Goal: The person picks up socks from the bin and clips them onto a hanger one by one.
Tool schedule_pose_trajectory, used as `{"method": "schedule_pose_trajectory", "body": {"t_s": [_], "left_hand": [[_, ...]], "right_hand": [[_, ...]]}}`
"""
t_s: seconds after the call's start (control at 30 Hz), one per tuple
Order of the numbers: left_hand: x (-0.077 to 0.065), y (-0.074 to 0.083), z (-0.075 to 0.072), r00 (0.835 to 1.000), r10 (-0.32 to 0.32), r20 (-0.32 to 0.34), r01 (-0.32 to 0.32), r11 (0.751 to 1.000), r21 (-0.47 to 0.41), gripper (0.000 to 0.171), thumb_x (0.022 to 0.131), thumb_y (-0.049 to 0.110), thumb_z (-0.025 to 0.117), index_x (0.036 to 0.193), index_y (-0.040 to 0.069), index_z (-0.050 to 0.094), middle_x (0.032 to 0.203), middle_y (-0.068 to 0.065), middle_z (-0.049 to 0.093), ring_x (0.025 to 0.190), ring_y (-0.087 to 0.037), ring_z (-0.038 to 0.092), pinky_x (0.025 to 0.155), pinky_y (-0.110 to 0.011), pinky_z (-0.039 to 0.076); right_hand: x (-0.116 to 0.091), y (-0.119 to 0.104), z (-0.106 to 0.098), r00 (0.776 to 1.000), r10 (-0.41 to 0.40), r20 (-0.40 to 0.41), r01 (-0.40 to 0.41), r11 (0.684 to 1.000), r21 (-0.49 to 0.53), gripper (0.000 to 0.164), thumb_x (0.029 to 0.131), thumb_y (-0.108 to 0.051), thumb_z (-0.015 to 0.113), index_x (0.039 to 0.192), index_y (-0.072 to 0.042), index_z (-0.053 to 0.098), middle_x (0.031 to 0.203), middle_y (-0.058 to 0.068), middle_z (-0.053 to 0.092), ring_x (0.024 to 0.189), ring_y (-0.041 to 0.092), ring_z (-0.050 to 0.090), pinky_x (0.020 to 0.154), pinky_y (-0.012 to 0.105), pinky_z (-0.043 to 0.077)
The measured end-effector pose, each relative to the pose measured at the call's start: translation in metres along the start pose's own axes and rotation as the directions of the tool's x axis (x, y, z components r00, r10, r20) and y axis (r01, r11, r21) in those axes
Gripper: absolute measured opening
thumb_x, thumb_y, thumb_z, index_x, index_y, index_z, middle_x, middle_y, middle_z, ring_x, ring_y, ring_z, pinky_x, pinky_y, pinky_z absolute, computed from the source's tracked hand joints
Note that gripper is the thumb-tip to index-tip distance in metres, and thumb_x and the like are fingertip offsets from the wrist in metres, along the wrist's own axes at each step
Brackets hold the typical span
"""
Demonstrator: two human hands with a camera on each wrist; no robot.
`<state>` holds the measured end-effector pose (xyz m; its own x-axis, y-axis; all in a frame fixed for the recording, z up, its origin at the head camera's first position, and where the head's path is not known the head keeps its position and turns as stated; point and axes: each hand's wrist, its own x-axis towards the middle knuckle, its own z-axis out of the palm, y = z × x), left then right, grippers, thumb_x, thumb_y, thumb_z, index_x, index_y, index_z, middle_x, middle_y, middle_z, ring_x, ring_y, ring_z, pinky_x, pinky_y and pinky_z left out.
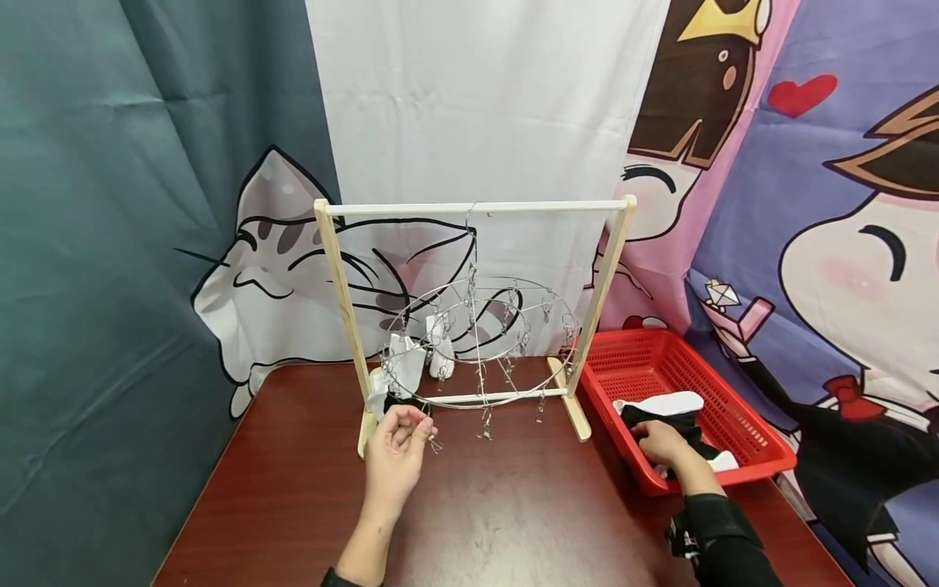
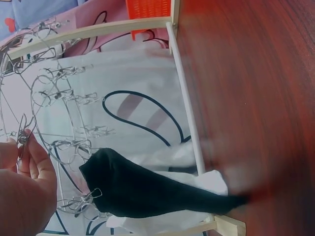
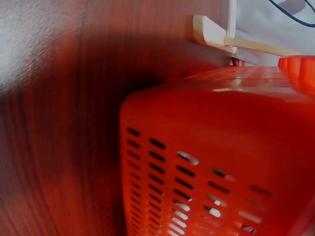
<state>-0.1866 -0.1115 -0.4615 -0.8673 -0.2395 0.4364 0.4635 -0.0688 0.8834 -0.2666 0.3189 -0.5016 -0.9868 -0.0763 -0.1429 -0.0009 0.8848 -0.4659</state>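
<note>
In the left wrist view, my left hand (image 2: 29,191) pinches a wire clip (image 2: 23,136) between thumb and finger. That clip hangs from the round wire hanger (image 1: 480,360). Beside the hand, a black sock (image 2: 138,187) hangs from other clips, with white socks (image 1: 406,364) behind it. My right hand (image 1: 663,447) reaches into the red basket (image 1: 734,391), its fingers at a black sock (image 1: 678,421) there. Whether those fingers grip the sock I cannot tell. White socks (image 1: 669,403) lie around it. The basket's wall hides this hand in the right wrist view.
A wooden rack (image 1: 339,285) with a white top bar (image 1: 411,209) carries the hanger by its hook. Several bare wire clips (image 1: 487,424) dangle around the rings. The rack's right foot (image 1: 570,403) stands close to the basket on the brown table (image 1: 513,497). Printed curtains (image 1: 469,98) hang behind.
</note>
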Motion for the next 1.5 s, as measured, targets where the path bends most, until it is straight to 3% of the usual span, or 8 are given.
{"method": "schedule_pose_trajectory", "body": {"t_s": [0.17,0.3,0.47,0.63,0.87,1.1,1.33,1.5], "left_hand": [[0.000,0.000,-0.001,1.000,0.022,-0.003,-0.022,1.000,-0.015,0.012,0.087,-0.007,0.066,0.094,-0.009,0.057,0.083,-0.020,0.060,0.075,-0.016,0.068,0.074,-0.025,0.059],[0.000,0.000,-0.002,0.999,0.039,-0.003,-0.039,0.999,-0.024,0.012,0.088,-0.006,0.066,0.095,-0.010,0.056,0.084,-0.020,0.059,0.076,-0.017,0.068,0.075,-0.026,0.059],[0.000,0.001,-0.003,0.998,0.061,-0.004,-0.061,0.998,-0.025,0.012,0.088,-0.008,0.065,0.095,-0.011,0.055,0.084,-0.021,0.059,0.075,-0.015,0.067,0.074,-0.025,0.058],[-0.001,0.002,-0.003,0.998,0.058,0.003,-0.058,0.998,-0.032,0.012,0.088,-0.007,0.065,0.095,-0.011,0.056,0.085,-0.019,0.059,0.076,-0.017,0.067,0.074,-0.026,0.059],[-0.003,0.002,-0.005,0.999,0.039,-0.002,-0.039,0.999,-0.023,0.012,0.088,-0.006,0.066,0.095,-0.009,0.056,0.085,-0.019,0.058,0.075,-0.021,0.067,0.073,-0.026,0.059],[-0.004,0.004,-0.003,1.000,0.007,-0.009,-0.008,0.999,-0.044,0.013,0.088,-0.005,0.066,0.096,-0.009,0.057,0.084,-0.017,0.059,0.075,-0.018,0.068,0.075,-0.029,0.059],[-0.002,0.008,0.007,0.997,-0.071,-0.043,0.066,0.992,-0.108,0.016,0.089,-0.004,0.066,0.097,-0.011,0.055,0.087,-0.010,0.061,0.077,-0.018,0.067,0.079,-0.028,0.058],[-0.004,0.008,0.014,0.988,-0.140,-0.065,0.130,0.981,-0.146,0.019,0.089,-0.002,0.067,0.099,-0.012,0.054,0.087,-0.005,0.061,0.077,-0.016,0.066,0.079,-0.025,0.057]], "right_hand": [[-0.007,0.002,-0.005,0.944,-0.092,-0.317,0.088,0.996,-0.026,0.015,0.080,-0.007,0.067,0.093,0.001,0.064,0.090,0.019,0.067,0.086,0.038,0.062,0.074,0.054,0.048],[-0.013,-0.002,-0.013,0.889,-0.076,-0.451,0.117,0.991,0.063,0.037,0.079,-0.009,0.077,0.105,0.005,0.055,0.083,0.016,0.062,0.076,0.031,0.059,0.070,0.045,0.047],[-0.018,-0.008,-0.022,0.922,-0.011,-0.388,0.113,0.964,0.240,0.056,0.083,-0.011,0.077,0.129,0.006,0.050,0.094,0.019,0.064,0.077,0.015,0.056,0.064,0.027,0.047],[-0.023,-0.010,-0.024,0.951,-0.029,-0.309,0.180,0.862,0.474,0.055,0.093,-0.007,0.065,0.140,0.004,0.040,0.118,0.032,0.060,0.082,0.012,0.065,0.067,0.027,0.056],[-0.028,-0.014,-0.020,0.935,-0.056,-0.352,0.243,0.821,0.517,0.054,0.104,-0.029,0.045,0.143,0.008,0.038,0.127,0.028,0.057,0.090,-0.009,0.055,0.074,0.012,0.050],[-0.044,-0.043,-0.013,0.901,-0.171,-0.399,0.423,0.556,0.716,0.059,0.093,-0.003,0.063,0.147,-0.011,0.039,0.115,-0.012,0.065,0.096,0.002,0.064,0.075,0.020,0.056],[-0.063,-0.119,0.034,0.901,-0.319,-0.293,0.433,0.659,0.615,0.050,0.084,-0.010,0.075,0.130,-0.011,0.056,0.112,0.013,0.062,0.096,0.023,0.060,0.079,0.031,0.053],[-0.079,-0.179,0.071,0.898,-0.410,-0.162,0.388,0.560,0.732,0.031,0.098,-0.019,0.059,0.128,-0.010,0.054,0.101,0.015,0.060,0.086,0.019,0.062,0.072,0.033,0.056]]}}
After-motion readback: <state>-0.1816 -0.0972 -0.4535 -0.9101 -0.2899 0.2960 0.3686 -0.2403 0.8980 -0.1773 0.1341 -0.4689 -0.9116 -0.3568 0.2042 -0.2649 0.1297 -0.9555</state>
